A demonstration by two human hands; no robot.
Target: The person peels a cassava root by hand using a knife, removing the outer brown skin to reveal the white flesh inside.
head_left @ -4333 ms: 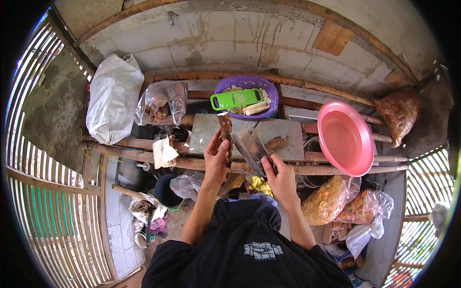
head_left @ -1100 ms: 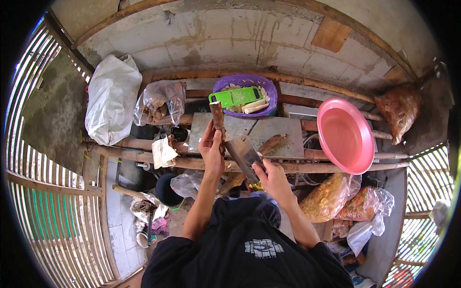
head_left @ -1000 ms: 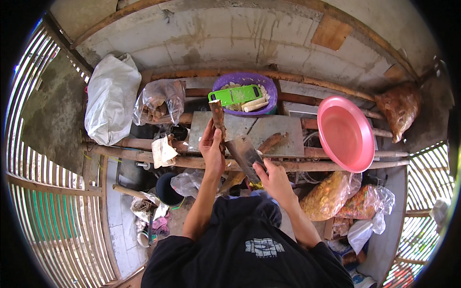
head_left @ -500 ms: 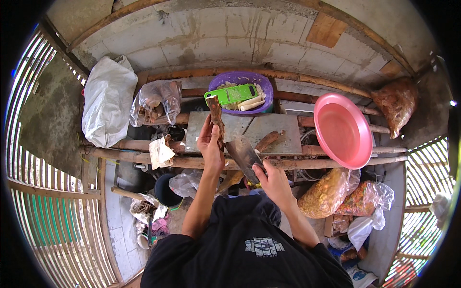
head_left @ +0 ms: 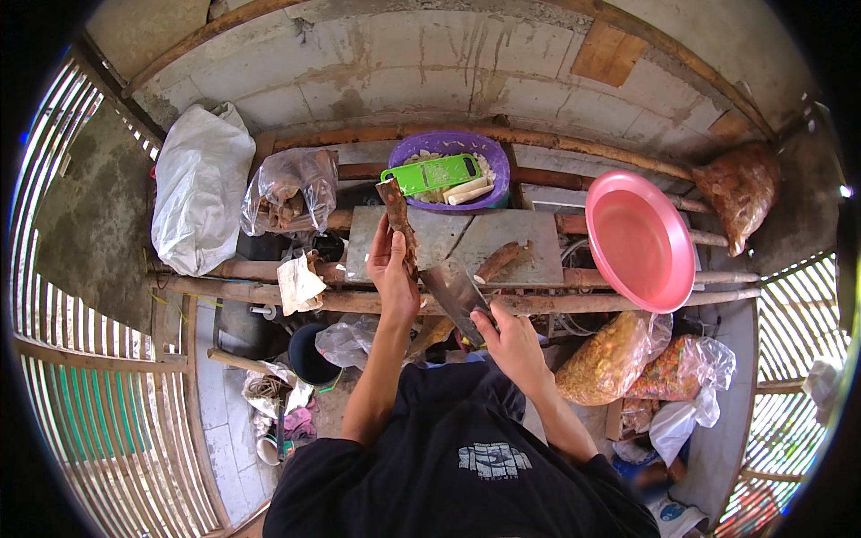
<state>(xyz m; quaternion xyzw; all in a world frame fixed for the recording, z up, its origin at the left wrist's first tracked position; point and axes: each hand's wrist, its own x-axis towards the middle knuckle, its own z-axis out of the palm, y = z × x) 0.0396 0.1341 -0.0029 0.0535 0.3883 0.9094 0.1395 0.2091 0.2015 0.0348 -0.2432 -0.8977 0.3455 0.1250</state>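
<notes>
My left hand (head_left: 395,272) is closed around a long brown-skinned cassava root (head_left: 397,213), held upright with its top leaning a little left. In my right hand (head_left: 508,339) is a broad-bladed knife (head_left: 456,294), its dark blade slanting up toward the root's lower end. Whether the edge touches the skin I cannot tell. Another cassava root (head_left: 502,260) lies on the grey board (head_left: 538,235) beyond the knife. Behind the board stands a purple basin (head_left: 504,170) with white slices, peeled pieces (head_left: 469,191) and a green slicer (head_left: 434,174) resting across it.
A pink basin (head_left: 599,193) rests on the bamboo poles at right. Clear bags of orange snacks (head_left: 603,363) stand below it. Toward the left are a bag of roots (head_left: 291,193), a white sack (head_left: 202,188) and a dark bucket (head_left: 312,357) lower down.
The cassava root in my left hand has tipped slightly further left. My right hand and the knife stay nearly where they were.
</notes>
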